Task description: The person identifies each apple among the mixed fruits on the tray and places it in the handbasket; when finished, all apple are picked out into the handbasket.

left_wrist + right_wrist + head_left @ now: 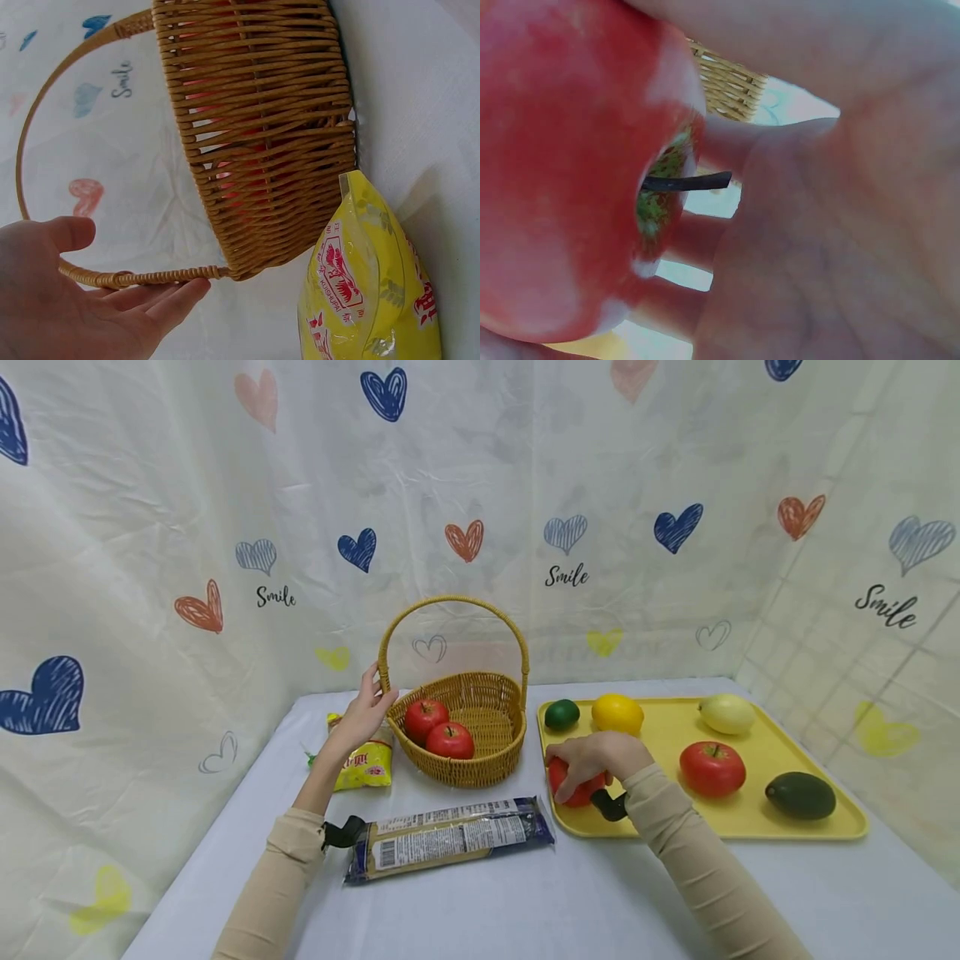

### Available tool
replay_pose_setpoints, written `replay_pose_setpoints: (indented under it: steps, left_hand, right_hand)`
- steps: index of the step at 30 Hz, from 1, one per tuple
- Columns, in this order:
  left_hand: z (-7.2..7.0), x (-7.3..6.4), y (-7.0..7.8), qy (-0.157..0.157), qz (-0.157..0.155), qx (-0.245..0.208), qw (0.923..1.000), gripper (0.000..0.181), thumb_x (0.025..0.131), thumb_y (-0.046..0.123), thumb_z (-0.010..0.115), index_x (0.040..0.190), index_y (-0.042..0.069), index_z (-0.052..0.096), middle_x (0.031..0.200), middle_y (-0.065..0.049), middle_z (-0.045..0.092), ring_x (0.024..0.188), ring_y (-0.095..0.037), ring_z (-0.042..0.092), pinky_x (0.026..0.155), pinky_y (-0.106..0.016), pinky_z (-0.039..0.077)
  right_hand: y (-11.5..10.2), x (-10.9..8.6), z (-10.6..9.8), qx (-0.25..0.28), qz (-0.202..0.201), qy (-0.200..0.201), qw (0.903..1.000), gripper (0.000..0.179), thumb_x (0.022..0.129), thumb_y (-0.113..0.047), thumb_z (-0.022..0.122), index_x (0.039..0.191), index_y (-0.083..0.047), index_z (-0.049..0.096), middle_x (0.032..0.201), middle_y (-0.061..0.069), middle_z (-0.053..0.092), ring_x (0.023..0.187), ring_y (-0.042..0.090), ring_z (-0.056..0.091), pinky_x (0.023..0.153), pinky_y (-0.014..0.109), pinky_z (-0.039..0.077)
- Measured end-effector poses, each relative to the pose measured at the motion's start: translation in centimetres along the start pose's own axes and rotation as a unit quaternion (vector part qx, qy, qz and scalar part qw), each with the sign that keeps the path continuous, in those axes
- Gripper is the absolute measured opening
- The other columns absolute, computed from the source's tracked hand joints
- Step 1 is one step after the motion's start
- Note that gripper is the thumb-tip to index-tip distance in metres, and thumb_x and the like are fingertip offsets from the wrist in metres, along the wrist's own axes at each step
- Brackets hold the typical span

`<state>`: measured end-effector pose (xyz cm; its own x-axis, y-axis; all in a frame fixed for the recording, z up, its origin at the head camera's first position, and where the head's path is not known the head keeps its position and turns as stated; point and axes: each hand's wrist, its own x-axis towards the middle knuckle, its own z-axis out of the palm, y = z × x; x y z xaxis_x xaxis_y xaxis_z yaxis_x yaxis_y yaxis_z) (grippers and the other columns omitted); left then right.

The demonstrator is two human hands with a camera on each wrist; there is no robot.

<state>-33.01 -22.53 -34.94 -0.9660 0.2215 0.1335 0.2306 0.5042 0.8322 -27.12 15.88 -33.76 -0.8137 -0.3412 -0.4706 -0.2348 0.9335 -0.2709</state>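
Note:
At the left side of the wicker basket [480, 771], my left hand [365, 714] has the handle [169, 277] between thumb and fingers, near where it joins the rim. Two red apples [450, 741] lie inside the basket, on its left. My right hand [600, 756] holds another red apple [573, 783] from above, over the left end of the yellow tray [645, 827]. Its dark stem [694, 182] points toward the palm in the right wrist view, with the fingers round the far side.
A yellow packet [367, 766] lies left of the basket, and a long clear-and-blue packet [450, 837] in front of it. The tray also bears a green lime [562, 715], a lemon [618, 715], a pale yellow fruit [726, 715], a red apple [712, 768] and an avocado [800, 795].

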Motion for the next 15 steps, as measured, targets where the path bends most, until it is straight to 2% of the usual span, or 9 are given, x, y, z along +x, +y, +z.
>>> replay_pose_setpoints:
  steps: [6, 11, 15]
  left_hand:
    - [0.22, 0.18, -0.89, 0.012, 0.016, 0.005, 0.9998, 0.081, 0.109, 0.051, 0.04, 0.165, 0.026, -0.012, 0.172, -0.021, 0.013, 0.157, -0.043, 0.026, 0.124, -0.064, 0.026]
    - [0.27, 0.13, -0.86, 0.013, 0.018, 0.003, 0.9998, 0.082, 0.108, 0.051, 0.041, 0.165, 0.025, -0.012, 0.172, -0.021, 0.014, 0.156, -0.044, 0.027, 0.123, -0.065, 0.027]
    - [0.3, 0.18, -0.78, 0.014, 0.019, 0.005, 0.9997, 0.081, 0.108, 0.051, 0.04, 0.165, 0.025, -0.012, 0.172, -0.021, 0.014, 0.156, -0.043, 0.027, 0.123, -0.064, 0.027]
  right_hand:
    - [0.02, 0.2, 0.19, -0.011, -0.004, 0.003, 0.9999, 0.064, 0.083, -0.036, 0.084, 0.138, -0.021, 0.055, 0.118, 0.005, 0.06, 0.1, 0.024, 0.058, 0.078, 0.043, 0.061]
    - [0.01, 0.04, 0.06, -0.011, -0.021, 0.017, 0.9996, 0.059, 0.083, -0.034, 0.084, 0.134, -0.02, 0.056, 0.117, 0.007, 0.061, 0.101, 0.024, 0.058, 0.078, 0.043, 0.06]
    - [-0.16, 0.03, -0.11, -0.02, -0.041, 0.035, 0.9983, 0.061, 0.085, -0.035, 0.082, 0.137, -0.02, 0.055, 0.126, 0.011, 0.059, 0.105, 0.025, 0.059, 0.079, 0.041, 0.059]
